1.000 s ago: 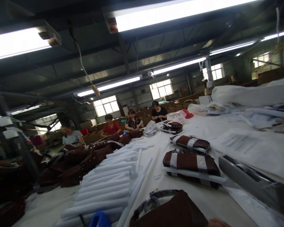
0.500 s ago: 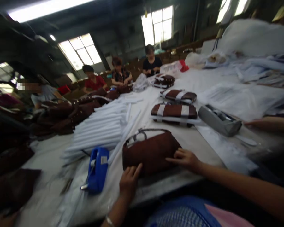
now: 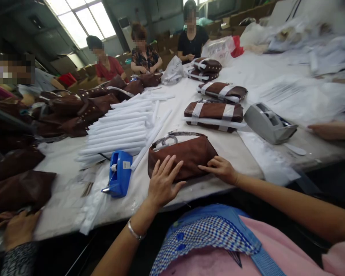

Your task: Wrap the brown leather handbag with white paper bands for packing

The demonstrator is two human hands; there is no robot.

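A brown leather handbag (image 3: 189, 155) lies on the white-covered table in front of me, its wrapped handle toward the far side. My left hand (image 3: 164, 183) rests on the bag's near left part, fingers spread and flat. At the lower right corner my right hand (image 3: 222, 169) has curled fingers on the bag, with one digit stretched along its front. A blue tape dispenser (image 3: 122, 174) stands left of the bag. Beyond it, several white paper rolls (image 3: 119, 132) lie in a row.
Brown bags with white bands (image 3: 212, 111) sit behind the handbag, beside a grey tape dispenser (image 3: 268, 122). More brown bags (image 3: 66, 109) are piled at the left. Co-workers sit across the table; a co-worker's hands (image 3: 20, 226) show at lower left, another's hand (image 3: 330, 130) at right.
My left hand has opened and spread across the bag's front, where its fingers were bunched at the lower edge. My right hand stays at the right corner. The view has tilted down.
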